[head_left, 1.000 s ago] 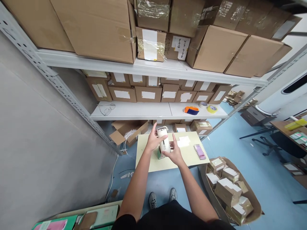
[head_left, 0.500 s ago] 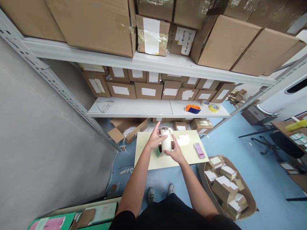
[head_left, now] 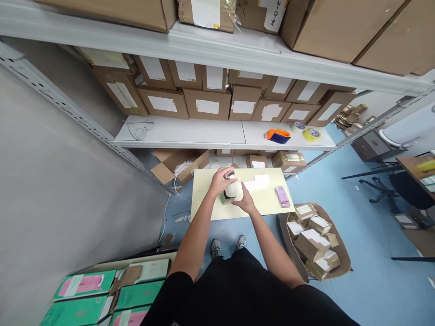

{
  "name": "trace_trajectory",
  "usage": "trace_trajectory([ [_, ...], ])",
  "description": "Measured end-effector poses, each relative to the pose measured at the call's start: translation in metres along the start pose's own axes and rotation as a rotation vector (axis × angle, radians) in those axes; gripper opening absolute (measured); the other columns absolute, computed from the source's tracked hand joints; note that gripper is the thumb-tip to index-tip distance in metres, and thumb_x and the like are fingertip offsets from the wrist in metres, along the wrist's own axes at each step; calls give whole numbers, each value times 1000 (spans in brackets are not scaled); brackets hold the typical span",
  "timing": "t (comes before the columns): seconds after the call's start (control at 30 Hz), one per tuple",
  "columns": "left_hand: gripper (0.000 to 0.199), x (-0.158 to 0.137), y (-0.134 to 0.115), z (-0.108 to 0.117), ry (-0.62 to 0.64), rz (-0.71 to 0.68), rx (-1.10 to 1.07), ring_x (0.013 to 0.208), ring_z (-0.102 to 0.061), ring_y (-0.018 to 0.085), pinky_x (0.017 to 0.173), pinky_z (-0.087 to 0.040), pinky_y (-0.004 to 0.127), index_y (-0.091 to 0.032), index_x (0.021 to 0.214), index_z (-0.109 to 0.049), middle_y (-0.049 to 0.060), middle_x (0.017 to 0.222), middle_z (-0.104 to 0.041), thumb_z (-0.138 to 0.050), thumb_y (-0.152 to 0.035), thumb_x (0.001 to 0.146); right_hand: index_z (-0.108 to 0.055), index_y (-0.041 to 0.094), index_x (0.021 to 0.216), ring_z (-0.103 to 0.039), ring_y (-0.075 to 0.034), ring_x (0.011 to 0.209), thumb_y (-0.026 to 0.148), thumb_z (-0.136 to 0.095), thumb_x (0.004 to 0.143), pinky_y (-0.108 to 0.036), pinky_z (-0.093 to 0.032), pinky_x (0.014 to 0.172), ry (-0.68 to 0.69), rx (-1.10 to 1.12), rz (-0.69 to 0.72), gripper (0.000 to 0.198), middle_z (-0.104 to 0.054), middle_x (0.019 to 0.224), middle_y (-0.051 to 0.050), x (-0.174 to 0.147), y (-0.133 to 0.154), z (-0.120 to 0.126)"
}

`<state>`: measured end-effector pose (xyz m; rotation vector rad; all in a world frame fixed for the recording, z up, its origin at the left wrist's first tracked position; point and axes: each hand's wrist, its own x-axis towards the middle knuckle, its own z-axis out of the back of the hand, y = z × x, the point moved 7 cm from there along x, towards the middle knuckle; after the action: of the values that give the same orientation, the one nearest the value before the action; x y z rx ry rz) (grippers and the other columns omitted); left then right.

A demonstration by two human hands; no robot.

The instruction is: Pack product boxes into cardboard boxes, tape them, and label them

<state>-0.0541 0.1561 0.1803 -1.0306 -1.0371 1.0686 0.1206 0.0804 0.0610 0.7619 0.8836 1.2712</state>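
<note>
As the left hand [head_left: 220,182] grips the smooth, round white bottle [head_left: 231,189] at the mouth of the green box [head_left: 227,200], nearer the worktop [head_left: 204,206]'s left edge, the right hand [head_left: 246,202] curves alongside, grip unclear.

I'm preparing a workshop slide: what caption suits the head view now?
Left hand gripping a white bottle at a small green box, right hand close by, over a pale yellow tabletop.

From my remote station, the left hand [head_left: 219,182] covers part of the white cup [head_left: 231,190], whose base, in or behind the green box [head_left: 228,201], I cannot make out; pixelation obscures a purple object [head_left: 282,197]; the top edge crops upper cartons [head_left: 340,31].
</note>
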Motion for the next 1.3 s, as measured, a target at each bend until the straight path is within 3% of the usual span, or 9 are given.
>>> trace_trajectory([
  [0.17,56,-8,43,-11,24,6,26,118,-67,24,106,-54,37,-24,124,-73,7,127,-66,-88,-22,70,-34,30,161,-56,-37,135,40,-95,51,-48,-48,107,71,141,-290,126,-56,150,-14,8,-79,-37],
  [0.43,56,-35,108,-35,22,62,236,120,-65,26,109,-52,40,-23,124,-72,8,130,-64,-83,-18,69,-47,28,154,-54,-32,139,37,-77,75,-49,-44,114,82,130,-139,85,-61,146,-8,18,-105,-76],
  [0.57,68,-55,130,-51,98,82,435,152,-35,37,124,-32,54,-26,136,-66,9,146,-60,-86,-26,70,-49,28,152,-58,-32,134,37,-77,76,-49,-46,112,113,153,-109,82,-62,144,-9,15,-111,-79],
  [0.67,90,-67,146,-50,67,168,472,158,-21,40,125,-27,56,-23,151,-52,12,162,-44,-88,-40,69,-47,26,153,-61,-33,129,37,-78,74,-50,-48,110,134,172,-124,86,-63,142,-11,11,-114,-78],
  [0.8,64,-71,178,-28,-118,421,316,148,-44,28,121,-36,42,-18,152,-49,15,159,-48,-59,-45,95,-48,27,152,-64,-31,123,37,-79,73,-50,-50,107,148,205,-181,86,-61,143,-12,7,-114,-78],
  [0.9,47,-62,200,-17,-131,571,274,138,-56,27,116,-42,41,-16,138,-62,16,147,-61,-50,-39,98,-56,28,145,-64,-29,122,39,-78,72,-47,-51,105,115,259,-181,77,-64,141,-11,8,-106,-78],
  [1.07,27,-48,215,-28,25,593,186,108,-72,25,97,-55,35,-19,104,-76,9,110,-79,-63,-35,87,-61,28,134,-67,-27,114,61,-69,79,-40,-54,93,56,449,-315,65,-67,136,-9,14,-93,-69],
  [1.17,30,-56,217,-36,64,603,116,94,-75,23,88,-58,35,-19,107,-76,5,98,-80,-65,-33,84,-66,26,121,-68,-25,106,76,-50,85,-35,-53,83,38,515,-419,64,-72,125,-7,22,-87,-60],
  [1.3,36,-69,212,-42,87,560,14,98,-74,25,91,-58,38,-19,115,-76,7,104,-80,-70,-27,81,-70,21,94,-66,-24,95,82,-56,76,-32,-50,78,46,448,-362,65,-76,100,-7,43,-68,-50],
])
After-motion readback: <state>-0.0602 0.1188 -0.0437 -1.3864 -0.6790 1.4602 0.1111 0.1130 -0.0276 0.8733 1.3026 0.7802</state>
